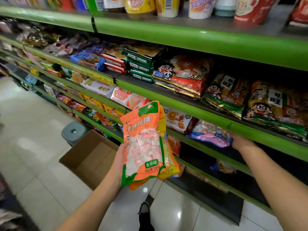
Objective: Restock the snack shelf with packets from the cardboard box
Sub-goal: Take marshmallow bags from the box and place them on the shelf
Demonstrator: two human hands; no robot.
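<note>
My left hand (120, 157) grips a stack of marshmallow packets (143, 144) upright in front of the shelves; the front one is orange and green with pink-and-white pieces, and a yellow one shows behind it. My right hand (240, 141) reaches into the snack shelf (216, 120) and touches the right end of a purple-and-blue packet (211, 136) lying there; its fingers are hidden behind the shelf lip. The open cardboard box (90, 157) stands on the floor below my left hand, and the part of its inside that shows holds nothing.
Green-edged shelves (183, 35) run diagonally from left to right, packed with biscuit, wafer and rice-cracker packets. A grey plastic stool (73, 132) stands behind the box. A black mat (208, 197) lies at the shelf foot, and my shoe (144, 214) is on the tiled floor.
</note>
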